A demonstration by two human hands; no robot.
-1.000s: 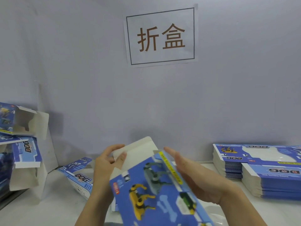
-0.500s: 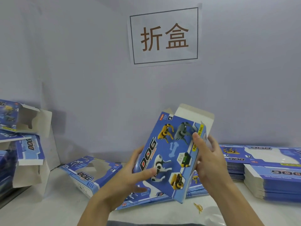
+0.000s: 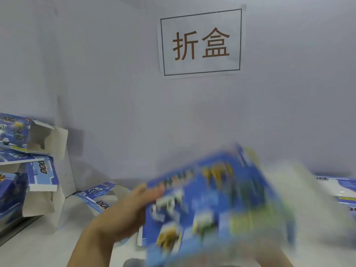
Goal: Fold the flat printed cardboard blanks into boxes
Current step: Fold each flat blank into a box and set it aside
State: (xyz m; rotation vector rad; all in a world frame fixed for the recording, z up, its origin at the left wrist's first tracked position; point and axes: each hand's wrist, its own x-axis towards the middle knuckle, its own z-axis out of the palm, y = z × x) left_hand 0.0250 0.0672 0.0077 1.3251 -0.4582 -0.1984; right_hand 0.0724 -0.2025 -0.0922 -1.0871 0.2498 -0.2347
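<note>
Box [image 3: 215,205] badly blurred; my left hand [image 3: 133,207] touches its left edge, grip unclear, right hand hidden. Should support both sides squarely before tucking the flaps

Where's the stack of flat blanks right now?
In the head view, the stack of flat blanks sits at the far right edge of the table, partly hidden behind the blurred box in hand.

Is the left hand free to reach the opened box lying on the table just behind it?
Probably not right now: the left hand is against the blurred box being folded. The lying box sits close behind it, unobstructed.
</note>
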